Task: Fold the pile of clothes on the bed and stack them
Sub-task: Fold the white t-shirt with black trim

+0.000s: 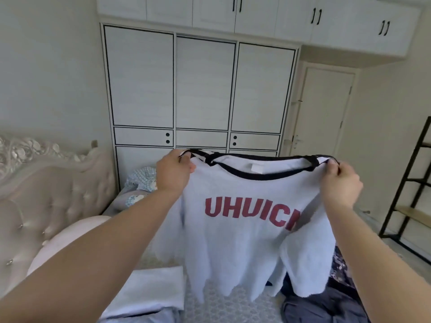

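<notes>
A white T-shirt (245, 243) with black trim and red lettering hangs spread in the air above the bed (233, 308). My left hand (173, 173) pinches its left shoulder and my right hand (342, 183) pinches its right shoulder, both at about the same height. The hem hangs just above the bedcover. A folded white garment (151, 292) lies flat on the bed at the lower left. Dark unfolded clothes (321, 304) are heaped at the lower right, partly hidden by the shirt and my right arm.
A padded headboard (46, 206) and a pink pillow (60, 243) are on the left, with patterned pillows (140, 183) behind. White wardrobe doors (200, 89) face me. A black shelf frame (410, 194) stands at the right beside a closed door (326, 113).
</notes>
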